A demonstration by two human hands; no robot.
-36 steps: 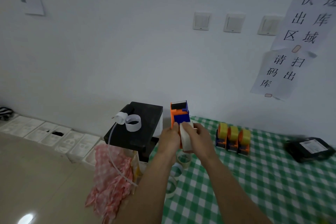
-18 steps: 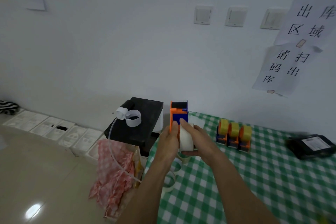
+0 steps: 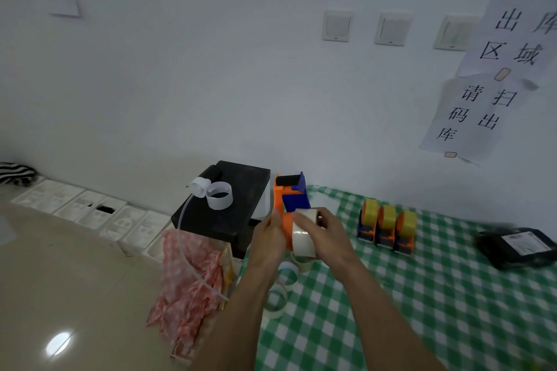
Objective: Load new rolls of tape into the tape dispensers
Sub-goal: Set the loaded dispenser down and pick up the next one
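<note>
Glossy tape roll [image 3: 304, 233], matt plastic dispenser [image 3: 290, 194] (orange and blue), checked tablecloth [image 3: 422, 295].

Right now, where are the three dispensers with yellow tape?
In the head view, the three dispensers stand right of centre on the green checked tablecloth, between the right hand and the black packet.

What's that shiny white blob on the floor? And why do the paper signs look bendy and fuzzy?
Head view: the blob is probably a lamp's glare on the glossy floor; head view again: the signs sit at the wide-angle picture's edge, so they lean and look smeared.
</note>
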